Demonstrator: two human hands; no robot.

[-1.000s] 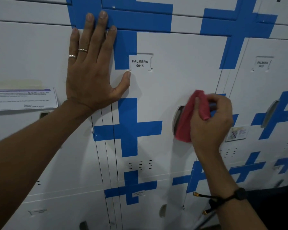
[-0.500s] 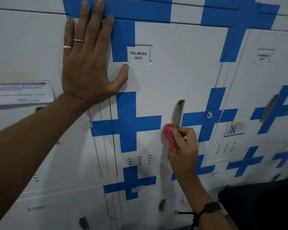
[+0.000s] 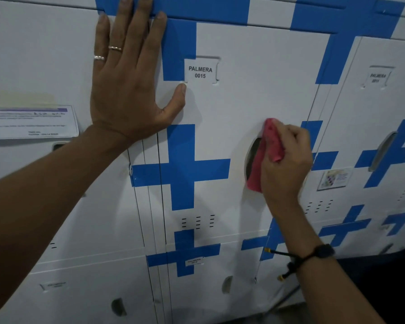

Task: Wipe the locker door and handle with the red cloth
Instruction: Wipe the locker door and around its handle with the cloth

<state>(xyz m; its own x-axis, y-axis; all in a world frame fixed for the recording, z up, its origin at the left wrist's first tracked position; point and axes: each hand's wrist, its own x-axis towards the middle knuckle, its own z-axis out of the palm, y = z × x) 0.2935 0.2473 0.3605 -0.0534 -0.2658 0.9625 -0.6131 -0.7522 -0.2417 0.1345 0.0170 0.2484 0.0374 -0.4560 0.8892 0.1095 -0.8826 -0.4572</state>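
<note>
Your left hand (image 3: 129,90) lies flat on the locker door (image 3: 255,90), fingers spread. Your right hand (image 3: 288,164) pinches the red cloth (image 3: 267,155) against the handle (image 3: 251,157).

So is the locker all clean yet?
Not yet. The right hand is pressing the red cloth into the handle slot of locker door 0015. The left hand rests flat. Nothing shows which parts are already wiped.

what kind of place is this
Probably a staff or gym locker room: a bank of white metal locker doors taped with blue crosses, a white name tag reading PALMERA 0015, and recessed oval door handles.
</note>
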